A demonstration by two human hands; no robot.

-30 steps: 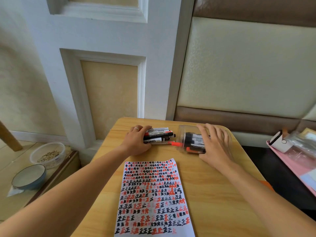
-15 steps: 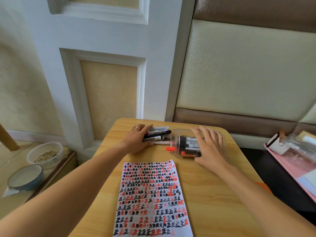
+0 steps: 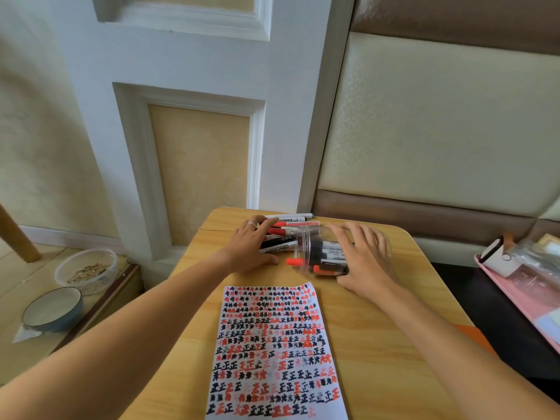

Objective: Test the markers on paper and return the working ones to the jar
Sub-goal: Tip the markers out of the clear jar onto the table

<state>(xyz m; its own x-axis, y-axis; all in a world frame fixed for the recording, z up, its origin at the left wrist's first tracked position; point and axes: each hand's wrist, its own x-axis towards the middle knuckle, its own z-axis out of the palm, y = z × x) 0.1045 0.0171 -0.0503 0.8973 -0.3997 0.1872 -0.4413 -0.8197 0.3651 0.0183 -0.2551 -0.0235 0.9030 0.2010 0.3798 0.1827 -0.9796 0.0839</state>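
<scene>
— Clear plastic under the right hand (image 3: 365, 262): its fingers (image 3: 357, 237) are spread and lie curved over the jar (image 3: 321, 253), which is on its side just above the frame's middle, mouth toward the left.

— And the thumb?

— Low against the jar's near side. The hand cups the jar from above and holds it down on the table (image 3: 394, 328).

— What about the other hand?

— The left hand (image 3: 250, 247) rests on the loose markers (image 3: 278, 237), fingers nearly straight, a ring (image 3: 251, 224) on one of them. It presses on the pile; I see no marker pinched.

— Where do the markers lie?

— Bunched between the left hand and the jar's mouth, some reaching to the table's far edge. More sit inside the jar, and one red cap (image 3: 294, 261) pokes out of the mouth.

— The paper?

— The sheet (image 3: 275, 353) lies lower centre, between the two forearms, covered with rows of black and red marks.

— Anything further out?

— Left of the frame, on the floor, a clear tub (image 3: 88, 269) of something grainy and a blue bowl (image 3: 53, 309). At the right edge a pink tray (image 3: 515, 295) with a white case (image 3: 497, 257) and some clear bags; their contents are too blurred to tell.
</scene>
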